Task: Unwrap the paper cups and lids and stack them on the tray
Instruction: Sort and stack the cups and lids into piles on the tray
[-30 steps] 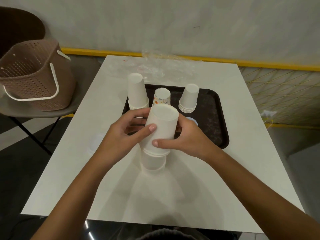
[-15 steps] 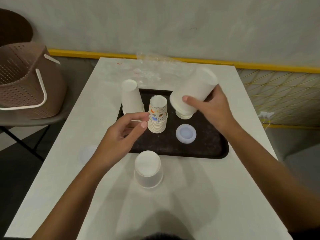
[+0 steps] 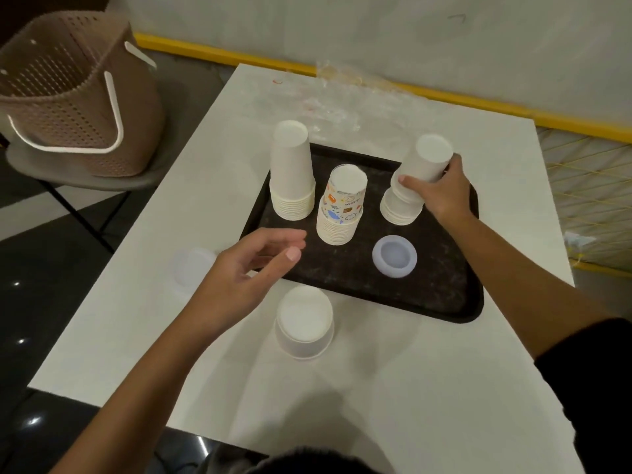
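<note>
Change: a second ago both hands held a batch of white cups low over the table (image 3: pixel 376 388). Now the right hand (image 3: pixel 441 189) alone has carried that batch of cups (image 3: pixel 424 162) across and is lowering it upside down onto the right-hand stack (image 3: pixel 400 208) on the dark tray (image 3: pixel 444 292).
Meaning for the task: this batch looks all but stacked; it leans a little and may need seating straight.
Right hand: arm reaching forward over the tray, thumb and fingers wrapped around the batch near its lower edge.
Left hand (image 3: pixel 246 268): hovering at the tray's near left edge, holding nothing, fingers loosely curved and parted (it let go when the batch was lifted away).
Also on the tray: a tall white stack (image 3: pixel 292 176) at the left, a printed stack (image 3: pixel 342 206) in the middle, and a pale lid (image 3: pixel 394 256) lying near the front.
Off the tray: a short stack of white cups (image 3: pixel 304 323) stands on the table just in front of it, and clear lids (image 3: pixel 191 266) lie to the left; these probably come next.
Wrapping: crumpled clear plastic (image 3: pixel 338 97) lies at the table's far edge.
</note>
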### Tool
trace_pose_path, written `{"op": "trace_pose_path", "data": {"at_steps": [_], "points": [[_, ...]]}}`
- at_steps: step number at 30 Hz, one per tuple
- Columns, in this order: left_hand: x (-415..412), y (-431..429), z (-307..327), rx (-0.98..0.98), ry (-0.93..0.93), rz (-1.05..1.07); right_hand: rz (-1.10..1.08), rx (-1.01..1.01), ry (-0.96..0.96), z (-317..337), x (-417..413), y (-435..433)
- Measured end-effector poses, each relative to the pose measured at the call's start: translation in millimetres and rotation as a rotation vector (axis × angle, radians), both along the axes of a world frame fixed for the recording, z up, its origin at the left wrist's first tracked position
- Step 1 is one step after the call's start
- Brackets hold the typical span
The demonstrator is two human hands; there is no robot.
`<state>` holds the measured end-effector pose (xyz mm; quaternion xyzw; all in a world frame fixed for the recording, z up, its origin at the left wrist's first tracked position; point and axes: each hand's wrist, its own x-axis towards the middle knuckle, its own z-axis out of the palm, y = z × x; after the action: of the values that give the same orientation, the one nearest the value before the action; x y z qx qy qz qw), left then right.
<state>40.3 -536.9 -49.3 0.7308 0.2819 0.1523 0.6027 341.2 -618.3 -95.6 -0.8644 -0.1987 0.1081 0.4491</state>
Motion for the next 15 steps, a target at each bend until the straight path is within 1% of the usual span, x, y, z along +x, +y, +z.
{"op": "trace_pose_path", "data": {"at_steps": [5,11,15], "points": [[-6,-6,-1,-0.008,0.019,0.03,0.002,-0.006,0.076,-27,-1,-3],[-15,-15,-1,-0.012,0.013,-0.006,0.004,0.02,0.101,-36,-7,-18],[-23,-22,-2,0.042,0.082,-0.039,-0.016,0.012,0.085,-35,-14,-31]]}}
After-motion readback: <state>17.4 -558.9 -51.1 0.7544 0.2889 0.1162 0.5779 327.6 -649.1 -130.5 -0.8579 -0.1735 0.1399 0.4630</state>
